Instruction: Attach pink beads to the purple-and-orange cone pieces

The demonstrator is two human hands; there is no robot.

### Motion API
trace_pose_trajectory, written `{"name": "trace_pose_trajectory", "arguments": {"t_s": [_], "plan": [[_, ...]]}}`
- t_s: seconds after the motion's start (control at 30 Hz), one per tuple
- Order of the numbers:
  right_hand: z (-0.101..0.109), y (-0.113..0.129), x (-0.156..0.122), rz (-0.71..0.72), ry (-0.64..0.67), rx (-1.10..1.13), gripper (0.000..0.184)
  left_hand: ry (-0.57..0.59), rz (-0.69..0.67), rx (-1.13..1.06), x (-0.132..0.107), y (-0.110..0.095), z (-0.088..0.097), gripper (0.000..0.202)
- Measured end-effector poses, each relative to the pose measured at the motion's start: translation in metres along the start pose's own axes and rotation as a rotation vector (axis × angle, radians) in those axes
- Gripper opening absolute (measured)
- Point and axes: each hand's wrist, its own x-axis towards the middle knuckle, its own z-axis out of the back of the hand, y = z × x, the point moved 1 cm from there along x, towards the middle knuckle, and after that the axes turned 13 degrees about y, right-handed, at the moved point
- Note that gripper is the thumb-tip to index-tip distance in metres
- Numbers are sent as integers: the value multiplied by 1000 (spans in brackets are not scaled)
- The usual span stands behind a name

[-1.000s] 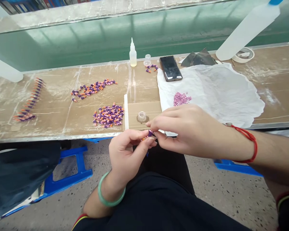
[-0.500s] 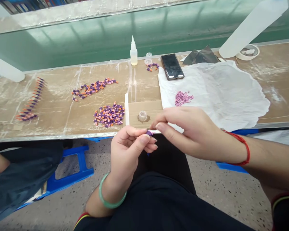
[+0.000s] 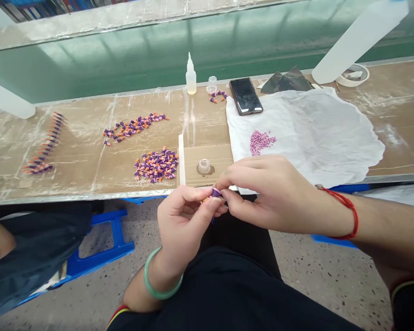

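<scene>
Both hands have closed in on each other again since half a second ago. The right hand (image 3: 269, 191) has dropped its fingertips a little to meet the left hand (image 3: 181, 220), and the pale strip that showed under the right fingers is now covered.

Between them sits the small purple piece (image 3: 215, 192), with a fleck of orange at its left side. It is pinched by the left thumb and forefinger from the near side and by the right fingertips from the right, so both hands are clamped on it. It is held in the air just off the near edge of the desk (image 3: 89, 151), above the lap.

The renewed two-handed pinch reads as the piece being pressed or fitted, not set down. What the fingertips are doing to it is too small to tell.

On the desk just beyond the hands stands a small clear cap (image 3: 204, 166) on a cardboard patch (image 3: 224, 154), with a heap of purple-and-orange pieces (image 3: 156, 164) to its left. A second, looser heap (image 3: 134, 125) lies farther off, and a neat row of pieces (image 3: 44, 145) lies far left. A glue bottle (image 3: 191, 76) and a phone (image 3: 245, 95) stand at the far edge, and pink beads (image 3: 261, 140) lie on a white sheet (image 3: 313, 133) to the right.
</scene>
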Motion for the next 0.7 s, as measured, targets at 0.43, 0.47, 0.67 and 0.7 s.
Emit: {"name": "trace_pose_trajectory", "arguments": {"t_s": [0.43,0.47,0.67,0.7], "plan": [[10,-8,-17,-197,-75,192,41,10,228,-172,3,-8,2,26],[6,-9,-23,-198,-68,215,41,11,231,-200,4,-8,2,24],[-31,-16,-65,-261,143,469,23,21,220,-225,7,-5,6,14],[-39,-21,-76,-291,190,529,23,13,205,-205,7,-3,7,15]]}}
